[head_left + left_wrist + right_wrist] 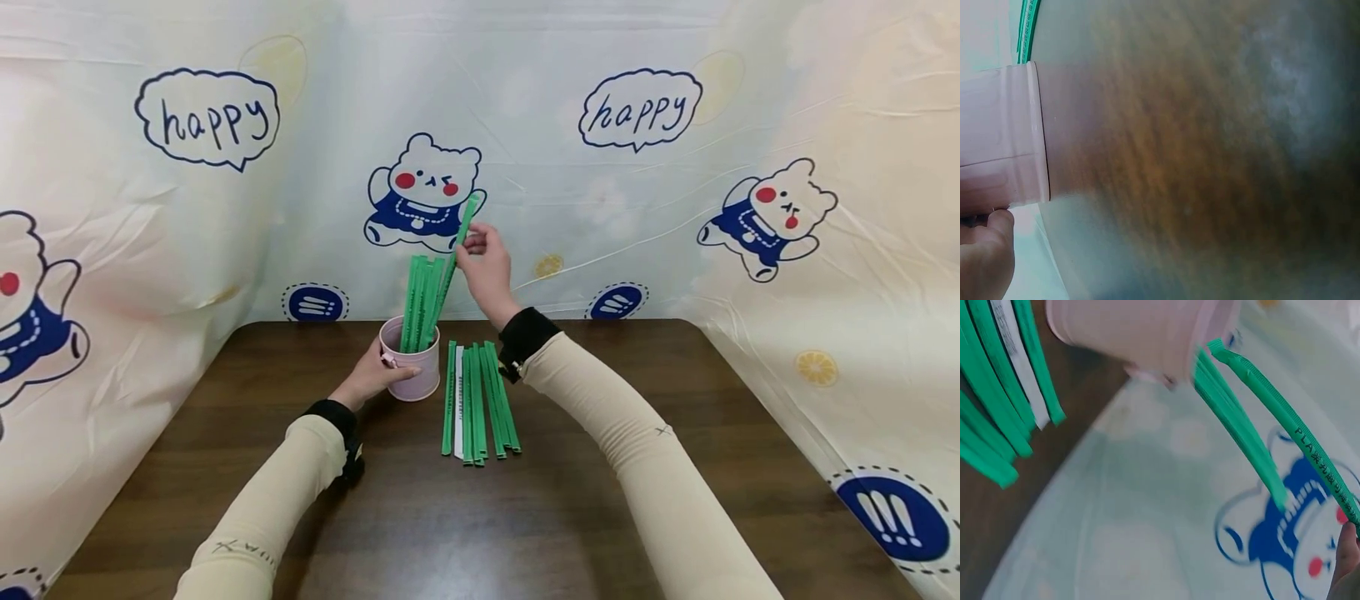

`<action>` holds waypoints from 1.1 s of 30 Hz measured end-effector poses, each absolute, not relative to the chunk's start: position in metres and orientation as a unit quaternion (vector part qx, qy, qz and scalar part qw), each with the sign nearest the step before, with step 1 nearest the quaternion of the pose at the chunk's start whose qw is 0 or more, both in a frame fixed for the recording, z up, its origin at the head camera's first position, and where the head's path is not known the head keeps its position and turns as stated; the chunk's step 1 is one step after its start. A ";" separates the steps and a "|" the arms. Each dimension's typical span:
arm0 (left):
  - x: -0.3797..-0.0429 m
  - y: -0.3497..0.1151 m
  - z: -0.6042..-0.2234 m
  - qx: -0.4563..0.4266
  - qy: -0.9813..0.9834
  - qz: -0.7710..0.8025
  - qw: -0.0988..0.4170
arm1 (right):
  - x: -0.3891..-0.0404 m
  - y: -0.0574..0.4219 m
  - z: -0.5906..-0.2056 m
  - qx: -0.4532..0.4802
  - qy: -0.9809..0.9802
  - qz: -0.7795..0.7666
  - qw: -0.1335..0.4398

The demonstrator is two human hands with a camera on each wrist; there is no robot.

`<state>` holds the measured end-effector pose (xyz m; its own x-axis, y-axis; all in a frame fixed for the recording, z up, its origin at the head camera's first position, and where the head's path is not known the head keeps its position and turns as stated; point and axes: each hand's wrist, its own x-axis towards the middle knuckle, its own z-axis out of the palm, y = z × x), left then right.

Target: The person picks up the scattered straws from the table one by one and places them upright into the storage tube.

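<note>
My left hand (pixel 375 375) grips a small pink metal pail (pixel 420 382) low on its side, the thumb lying across the front. Several green wrapped straws (pixel 417 300) stand upright inside the pail, their tops well above its rim. Between thumb and fingers, my right hand (pixel 491 271) pinches one more green straw (pixel 467 218) near its upper end. That straw slants down to the left, toward the pail's mouth. In the right wrist view, the lower end of the held straw (pixel 1291 428), printed with "PLA", is right at the rim of the pail (pixel 1135 331).
To the right of the pail, several green wrapped straws (pixel 476 408) lie side by side on the dark wooden table (pixel 420 517), with one white wrapped straw (pixel 459 404) among them. A printed cloth backdrop (pixel 540 200) hangs behind the table and along both sides.
</note>
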<state>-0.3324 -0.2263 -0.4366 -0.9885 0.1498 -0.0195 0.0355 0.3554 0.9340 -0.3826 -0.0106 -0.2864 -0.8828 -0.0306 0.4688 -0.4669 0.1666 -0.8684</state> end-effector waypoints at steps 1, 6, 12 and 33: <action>-0.333 -0.226 -0.437 0.056 0.821 0.566 0.051 | -0.381 -0.014 -0.292 0.168 -0.747 0.621 0.168; -0.333 -0.226 -0.438 0.054 0.824 0.562 0.054 | -0.374 -0.025 -0.319 0.172 -0.759 0.613 0.137; -0.336 -0.226 -0.440 0.058 0.822 0.564 0.048 | -0.370 -0.030 -0.345 0.166 -0.777 0.596 0.117; -0.331 -0.225 -0.437 0.064 0.824 0.562 0.041 | -0.370 -0.033 -0.381 0.161 -0.798 0.577 0.065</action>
<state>-0.3308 -0.2251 -0.4371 -0.9884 0.1516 0.0047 0.0597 0.3608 0.9307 -0.3699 -0.0334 -0.3813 -0.9395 -0.1822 0.2901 -0.3327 0.2831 -0.8995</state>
